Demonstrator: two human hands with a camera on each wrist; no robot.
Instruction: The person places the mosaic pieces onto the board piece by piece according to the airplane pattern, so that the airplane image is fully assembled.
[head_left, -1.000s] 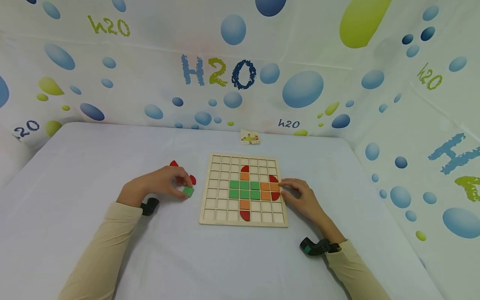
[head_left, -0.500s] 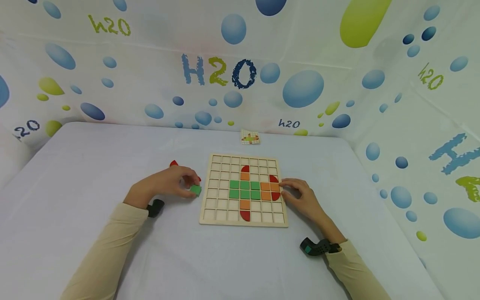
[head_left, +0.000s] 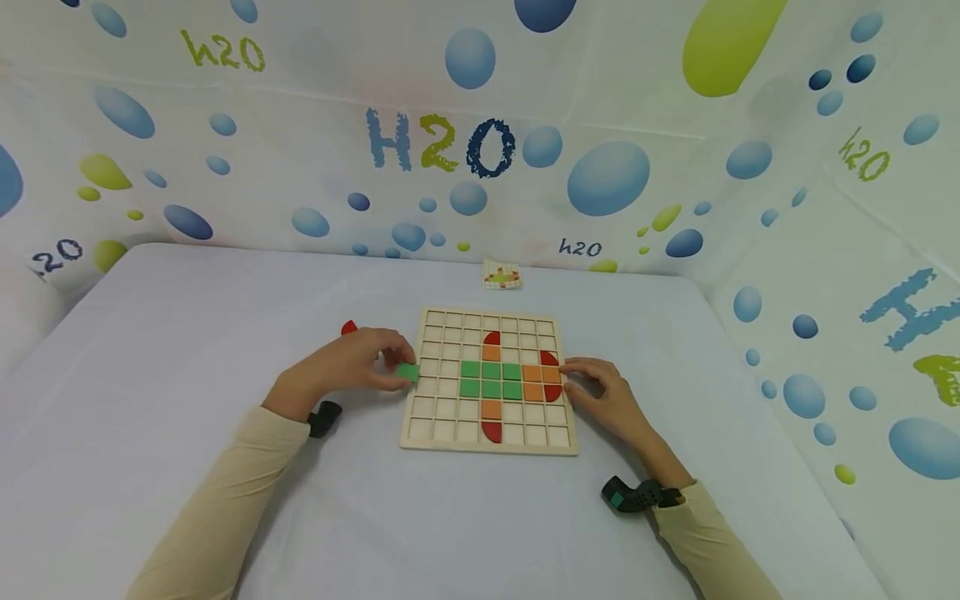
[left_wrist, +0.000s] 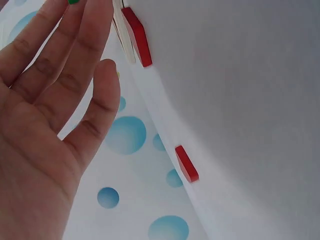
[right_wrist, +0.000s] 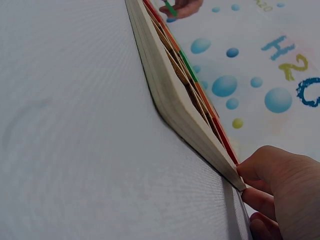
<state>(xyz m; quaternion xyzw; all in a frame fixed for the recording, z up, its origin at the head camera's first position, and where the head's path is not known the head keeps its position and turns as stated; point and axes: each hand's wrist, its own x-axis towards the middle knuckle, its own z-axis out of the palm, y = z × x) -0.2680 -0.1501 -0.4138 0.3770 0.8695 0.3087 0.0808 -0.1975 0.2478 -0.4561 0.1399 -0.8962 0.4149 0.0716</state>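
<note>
Between thumb and fingertips, my left hand [head_left: 365,358] pinches a green square tile [head_left: 408,372] at the left edge of a wooden grid board [head_left: 442,432]. A small green corner of it shows at the top of the left wrist view. Green tiles [head_left: 491,379], orange tiles [head_left: 532,382] and red quarter-round pieces [head_left: 491,432] sit in the board's cells. At the opposite edge, my right hand [head_left: 606,397] holds the board's rim with thumb and finger, as the right wrist view shows too. Loose red pieces [left_wrist: 137,37] lie left of the board, one mostly hidden in the head view.
Behind the board lies a small card [head_left: 501,275] printed with a coloured grid pattern. A white cloth [head_left: 337,517] covers the table. A wall sheet [head_left: 300,150] with blue and green drops rises at the back and right.
My left hand has moved right with the green tile, from the cloth to the board's left edge. My right hand and the board have stayed in place.
</note>
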